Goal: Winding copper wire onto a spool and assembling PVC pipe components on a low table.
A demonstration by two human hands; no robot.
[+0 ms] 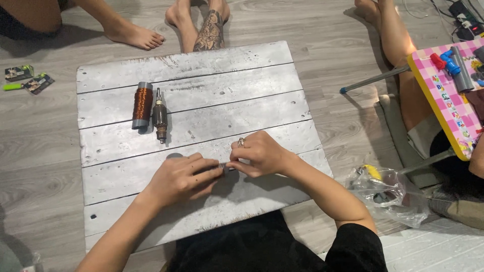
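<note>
both hands meet at the near middle of the table; left hand (181, 177) curled knuckles-up, fingers closed round a small dark piece (225, 166) that barely shows between the two hands, too hidden to tell its kind; right hand (258, 153) pinched onto the same piece from the other side, thumb and forefinger tips touching it, a ring on one finger; both wrists rest low on the boards, seemingly to steady fine finger work; table (242, 83) is a low slatted board top painted silvery grey, lying on the floor (322, 45) of grey wood planks; copper wire spool (142, 104) lies on its side at the far left, parked clear of the hands but within reach; motor armature (160, 117) lies just beside it, parallel, shaft pointing toward the person; other people's bare feet (135, 35) sit beyond the far edge; clear plastic bag (390, 194) on the floor at right, pink checked tray (446, 103) with coloured parts further right.
</note>
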